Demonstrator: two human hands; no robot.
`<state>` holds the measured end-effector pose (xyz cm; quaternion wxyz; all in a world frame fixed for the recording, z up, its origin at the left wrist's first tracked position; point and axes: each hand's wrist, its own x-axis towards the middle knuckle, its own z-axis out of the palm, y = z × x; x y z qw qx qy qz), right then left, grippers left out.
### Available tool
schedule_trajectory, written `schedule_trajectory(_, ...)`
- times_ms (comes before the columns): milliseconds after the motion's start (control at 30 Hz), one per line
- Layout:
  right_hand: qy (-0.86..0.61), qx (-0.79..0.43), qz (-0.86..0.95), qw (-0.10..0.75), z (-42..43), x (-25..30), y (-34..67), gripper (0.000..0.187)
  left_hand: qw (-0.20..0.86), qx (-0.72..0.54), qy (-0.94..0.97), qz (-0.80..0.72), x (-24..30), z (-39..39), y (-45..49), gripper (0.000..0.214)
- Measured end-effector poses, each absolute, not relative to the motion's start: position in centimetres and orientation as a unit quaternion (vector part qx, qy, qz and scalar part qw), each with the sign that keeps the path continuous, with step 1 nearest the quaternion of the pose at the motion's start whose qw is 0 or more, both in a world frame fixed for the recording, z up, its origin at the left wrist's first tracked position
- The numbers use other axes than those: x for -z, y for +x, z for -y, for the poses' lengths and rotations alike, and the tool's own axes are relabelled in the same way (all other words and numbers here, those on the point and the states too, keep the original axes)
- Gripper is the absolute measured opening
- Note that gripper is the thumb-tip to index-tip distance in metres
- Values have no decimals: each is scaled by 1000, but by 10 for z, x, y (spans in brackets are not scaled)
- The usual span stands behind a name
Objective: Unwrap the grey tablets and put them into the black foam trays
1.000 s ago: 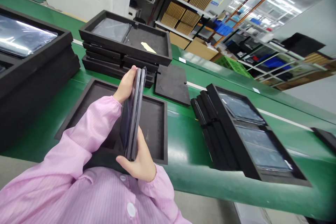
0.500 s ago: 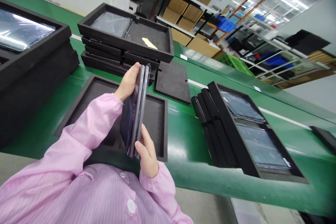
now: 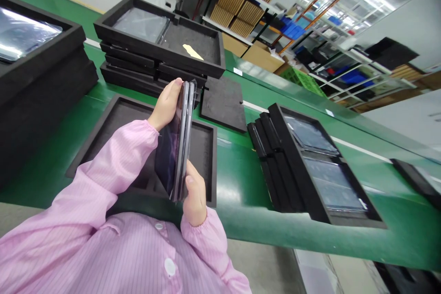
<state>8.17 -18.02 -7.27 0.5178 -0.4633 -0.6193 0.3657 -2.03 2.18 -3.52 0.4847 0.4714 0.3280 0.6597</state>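
Black, flat, glass-faced tablets (image 3: 177, 147), two side by side, are held on edge above one shallow black foam tray (image 3: 214, 165). The left hand (image 3: 167, 104) grips their far end; the right hand's (image 3: 195, 195) grip curls round their near end. The step seems to be handling both together; moving them calls for even pressure. Three black foam-tray stacks flank the tray: left stack (image 3: 44, 87), rear stack (image 3: 155, 50), right stack (image 3: 299, 161).

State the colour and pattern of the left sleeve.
The left sleeve is pink with fine, faint stripes; it shows best in the head view.
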Motion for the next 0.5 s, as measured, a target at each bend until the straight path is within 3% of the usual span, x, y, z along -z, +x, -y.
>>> schedule_trajectory(200, -466, -346, 655, 483, 181, 64, 86, 50, 451, -660, 507, -322, 40, -22, -23, 46)
schedule_trajectory(300, -464, -338, 699, 427, 171, 50, 99, 45, 428, -657, 523, -334, 40, -19, -28, 52)
schedule_trajectory(500, -542, -203, 740, 343, 70, 0, 128, 37, 390, -666, 513, -376, 40, -12, -43, 51)
